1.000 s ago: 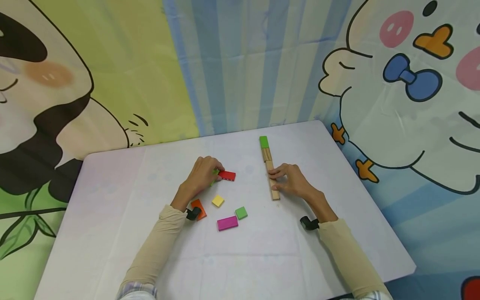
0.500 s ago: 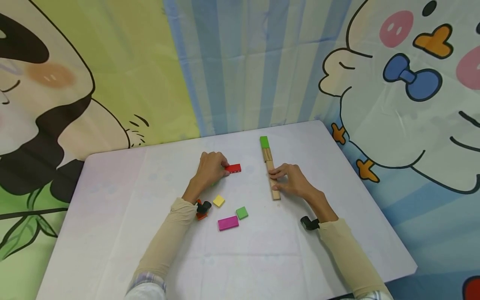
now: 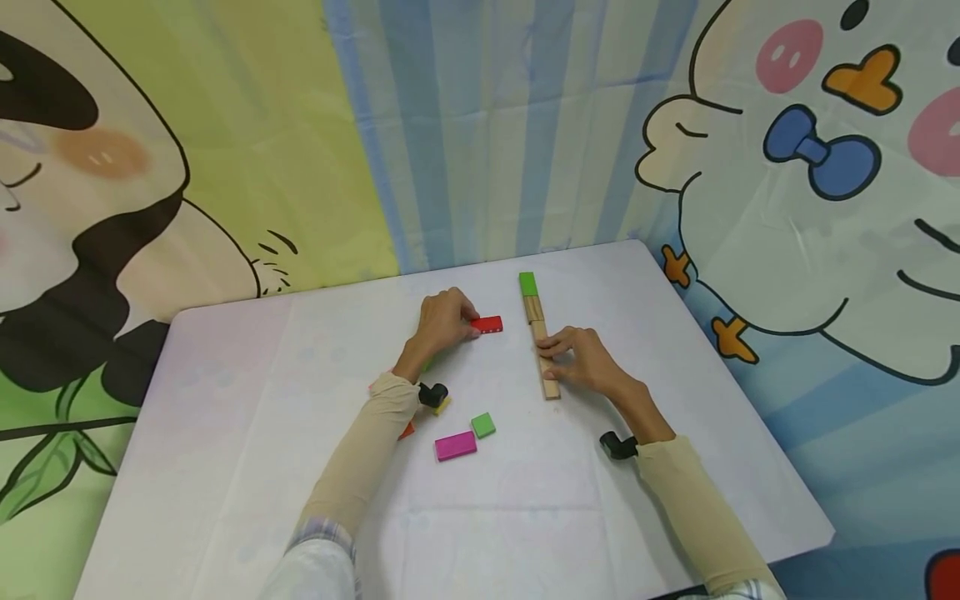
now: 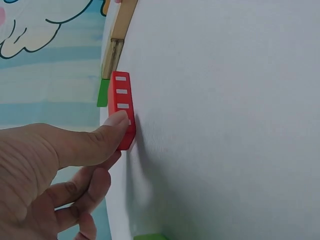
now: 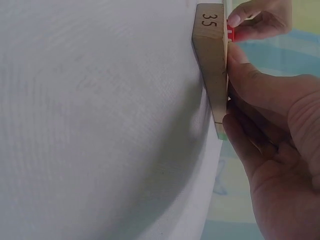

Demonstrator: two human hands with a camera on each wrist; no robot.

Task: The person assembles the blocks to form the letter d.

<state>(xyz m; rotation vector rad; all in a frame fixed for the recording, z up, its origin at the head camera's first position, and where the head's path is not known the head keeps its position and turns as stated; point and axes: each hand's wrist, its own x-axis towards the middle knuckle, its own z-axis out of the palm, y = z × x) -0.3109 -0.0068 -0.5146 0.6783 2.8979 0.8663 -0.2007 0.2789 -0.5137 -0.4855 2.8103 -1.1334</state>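
My left hand (image 3: 442,321) pinches one end of a red block (image 3: 489,324) between thumb and fingers. White rectangles line one side of that block in the left wrist view. To its right, a long wooden block (image 3: 547,367) marked 35 continues a straight row. Beyond it come a shorter wooden piece (image 3: 534,309) and a green block (image 3: 528,284) at the far end. My right hand (image 3: 587,360) holds the long wooden block, its bent fingers and thumb over the upper edge. The red block stands left of the row, with a gap between in the head view.
A magenta block (image 3: 455,446) and a small green block (image 3: 483,425) lie close together on the white table (image 3: 600,517). The left wrist partly covers a yellow block (image 3: 442,407) and an orange block (image 3: 407,431). A printed cloth (image 3: 487,125) hangs behind the table.
My left hand has moved right and slightly away with the red block, bringing it closer to the row. Its forearm now covers more of the yellow and orange blocks. The right hand stays put.
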